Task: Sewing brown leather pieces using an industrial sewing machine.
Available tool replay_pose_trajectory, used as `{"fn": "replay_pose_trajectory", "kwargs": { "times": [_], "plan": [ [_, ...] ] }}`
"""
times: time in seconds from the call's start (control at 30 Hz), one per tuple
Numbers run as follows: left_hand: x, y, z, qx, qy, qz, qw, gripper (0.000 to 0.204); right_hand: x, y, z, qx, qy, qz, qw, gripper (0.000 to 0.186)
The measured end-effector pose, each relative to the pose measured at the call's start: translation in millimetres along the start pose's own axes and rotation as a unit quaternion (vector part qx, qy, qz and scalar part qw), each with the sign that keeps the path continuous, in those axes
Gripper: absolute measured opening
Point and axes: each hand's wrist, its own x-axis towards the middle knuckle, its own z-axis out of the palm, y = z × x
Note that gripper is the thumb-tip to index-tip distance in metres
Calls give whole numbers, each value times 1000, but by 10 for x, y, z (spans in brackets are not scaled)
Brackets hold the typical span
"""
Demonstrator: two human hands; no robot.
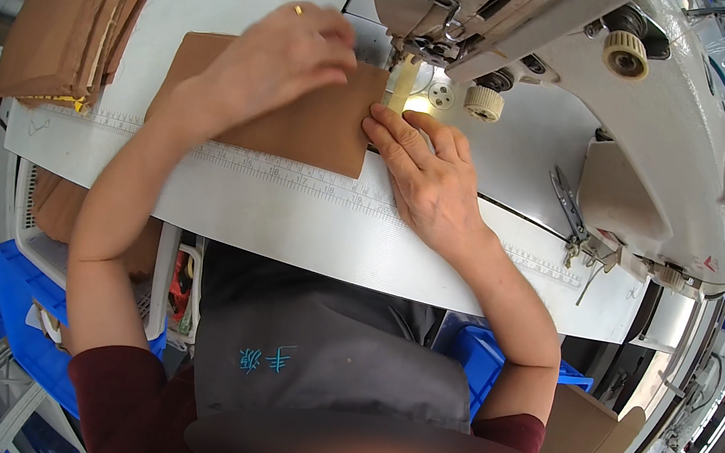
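Observation:
A flat brown leather-like panel (302, 127) lies on the sewing machine bed, its right edge close to the needle area. My left hand (289, 58) is over the panel's upper part, its fingers loosely bent and apart, with nothing visible in them. At the panel's right edge, my right hand (432, 176) has its thumb and index fingertips close together on the edge; the other fingers rest on the metal bed. Above both hands is the white sewing machine's head (473, 7). A pale yellow strip (404, 81) stands beside the lit needle area, where the needle itself is hard to make out.
Brown panels form a thick stack (73, 19) at the far left. A printed ruler scale (294, 180) runs along the table's front. Scissors (567, 202) lie right of my right hand, near the machine's column. Below the table are a white basket (31, 222) and blue crates (43, 328).

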Motion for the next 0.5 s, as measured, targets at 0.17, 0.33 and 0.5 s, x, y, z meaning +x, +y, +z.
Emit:
{"fn": "replay_pose_trajectory", "kwargs": {
  "times": [0.17, 0.33, 0.5],
  "plan": [
    [-238, 202, 323, 58, 39, 144, 987, 33, 13, -18, 6, -4, 8, 1, 1000, 45],
    [-140, 153, 383, 43, 78, 143, 986, 35, 68, 130, 24, -22, 19, -17, 999, 43],
    [-38, 71, 447, 42, 96, 124, 987, 29, 85, 179, 54, -25, -2, 17, 1000, 44]
  ]
}}
